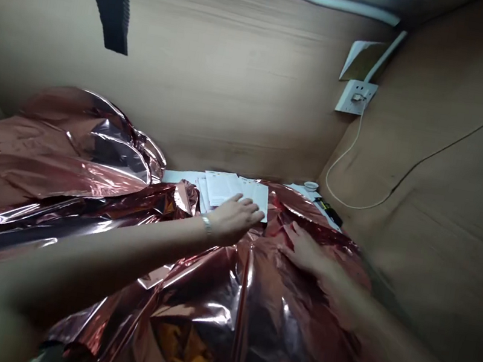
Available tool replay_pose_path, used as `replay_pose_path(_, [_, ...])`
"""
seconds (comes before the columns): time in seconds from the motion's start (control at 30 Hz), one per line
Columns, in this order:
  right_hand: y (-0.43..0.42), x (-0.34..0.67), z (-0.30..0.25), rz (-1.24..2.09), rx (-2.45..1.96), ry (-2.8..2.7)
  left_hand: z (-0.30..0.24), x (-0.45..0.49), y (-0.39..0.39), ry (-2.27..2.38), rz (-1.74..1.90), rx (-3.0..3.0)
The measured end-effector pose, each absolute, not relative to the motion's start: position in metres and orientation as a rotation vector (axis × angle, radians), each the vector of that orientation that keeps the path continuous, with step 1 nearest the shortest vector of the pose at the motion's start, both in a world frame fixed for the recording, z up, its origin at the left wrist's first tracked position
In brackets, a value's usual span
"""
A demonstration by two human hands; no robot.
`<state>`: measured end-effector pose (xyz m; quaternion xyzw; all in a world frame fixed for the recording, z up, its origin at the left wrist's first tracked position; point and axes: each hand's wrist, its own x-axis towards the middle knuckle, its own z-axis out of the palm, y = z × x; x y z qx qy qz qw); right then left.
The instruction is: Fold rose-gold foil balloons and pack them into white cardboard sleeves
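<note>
A large crumpled sheet of shiny copper-pink foil [86,175] covers the work surface. My left hand [235,220], with a bracelet at the wrist, reaches forward and rests its spread fingers on a stack of white printed papers [226,189] lying at the far end of the foil. My right hand [308,253] lies flat on the foil just right of the papers, its fingers stretched out; it is somewhat blurred. Neither hand holds anything.
Brown cardboard walls close in the back and right. A white wall socket [356,96] with a white cable [341,160] hangs at the back right. A small white cap [311,186] and a dark tool [330,212] lie near the corner. A black object [112,7] hangs top left.
</note>
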<state>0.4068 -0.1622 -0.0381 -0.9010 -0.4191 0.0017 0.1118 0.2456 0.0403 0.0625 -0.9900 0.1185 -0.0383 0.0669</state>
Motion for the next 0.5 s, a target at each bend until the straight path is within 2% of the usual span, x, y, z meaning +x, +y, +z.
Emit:
replay_pose_path(0.2, [-0.155,0.451,-0.033,-0.232,-2.849,-0.720,0.002,0.348,0.048,0.376,0.013,-2.999])
replay_pose_path(0.4, [-0.158,0.517,-0.022,-0.235,-2.935,-0.475,-0.003,0.360,0.062,0.229,-0.055,-3.002])
replay_pose_path(0.5, [-0.160,0.530,-0.026,-0.337,-2.939,-0.485,-0.004,0.351,0.061,0.144,-0.134,-2.996])
